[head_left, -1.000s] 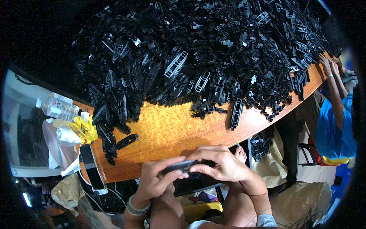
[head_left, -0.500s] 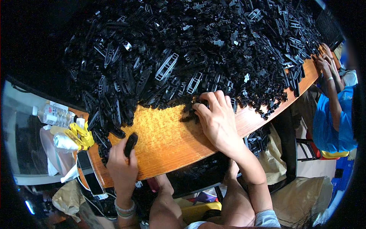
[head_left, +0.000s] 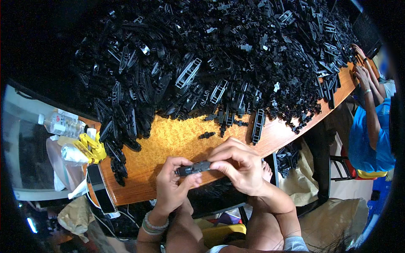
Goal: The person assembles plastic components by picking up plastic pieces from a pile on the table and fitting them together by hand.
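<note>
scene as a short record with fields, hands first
left hand: grips the left end of an elongated black plastic part
right hand: thumb and fingers at that part's right end
work surface: brown wood-grain table
beyond hands: broad heap of black plastic pieces
loose item: small black piece between hands and heap
left side: clear plastic bottle, yellow plastic object
far right: co-worker in a blue top

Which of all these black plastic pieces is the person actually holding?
The elongated black plastic piece held between the left hand and right hand; neither hand touches those in the pile beyond.
</note>
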A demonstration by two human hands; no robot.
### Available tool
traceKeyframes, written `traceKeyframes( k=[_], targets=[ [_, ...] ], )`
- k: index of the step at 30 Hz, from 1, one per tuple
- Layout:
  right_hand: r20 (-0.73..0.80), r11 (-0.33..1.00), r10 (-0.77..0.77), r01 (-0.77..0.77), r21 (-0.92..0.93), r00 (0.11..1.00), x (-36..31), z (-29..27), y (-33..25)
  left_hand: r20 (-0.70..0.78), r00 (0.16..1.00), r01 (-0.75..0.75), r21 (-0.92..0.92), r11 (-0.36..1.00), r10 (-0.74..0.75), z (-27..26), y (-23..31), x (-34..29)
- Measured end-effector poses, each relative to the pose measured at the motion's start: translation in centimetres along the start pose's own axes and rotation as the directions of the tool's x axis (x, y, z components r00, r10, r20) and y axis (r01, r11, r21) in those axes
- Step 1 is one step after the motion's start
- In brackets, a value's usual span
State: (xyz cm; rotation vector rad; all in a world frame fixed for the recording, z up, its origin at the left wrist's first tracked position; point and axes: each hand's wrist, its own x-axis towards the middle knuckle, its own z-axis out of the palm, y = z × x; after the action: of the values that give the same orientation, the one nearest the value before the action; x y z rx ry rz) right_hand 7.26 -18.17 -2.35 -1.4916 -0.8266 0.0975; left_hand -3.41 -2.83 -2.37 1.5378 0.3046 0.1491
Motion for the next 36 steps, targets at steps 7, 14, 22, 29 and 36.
traceKeyframes(
  k=[7,14,22,29,36],
  targets=[
    [0.034,0.934,-0.211,0.212,-0.289,0.977,-0.6,0.1,0.1,0.041,0.999,0.025,-0.206,0.978,-0.016,0.4,0.9,-0.1],
    [0.278,0.958,0.283,-0.285,-0.034,0.918,-0.6,0.1,-1.0,-0.014,0.980,-0.196,0.065,0.978,0.197,0.0,0.0,-0.3],
    [0.601,0.992,0.119,-0.126,-0.030,0.790,-0.6,-1.4,0.0,0.024,0.998,-0.066,0.130,0.989,0.064,-2.5,0.3,-1.4],
    [0.266,0.931,0.029,0.071,-0.358,0.963,0.3,0.0,1.3,-0.036,0.837,-0.010,0.997,0.081,0.546,-9.2,1.1,1.7],
    [0.231,0.692,-0.196,0.301,-0.656,0.953,1.3,1.8,3.3,0.134,0.859,-0.169,0.985,0.026,0.495,-7.9,1.6,1.8]
  ],
)
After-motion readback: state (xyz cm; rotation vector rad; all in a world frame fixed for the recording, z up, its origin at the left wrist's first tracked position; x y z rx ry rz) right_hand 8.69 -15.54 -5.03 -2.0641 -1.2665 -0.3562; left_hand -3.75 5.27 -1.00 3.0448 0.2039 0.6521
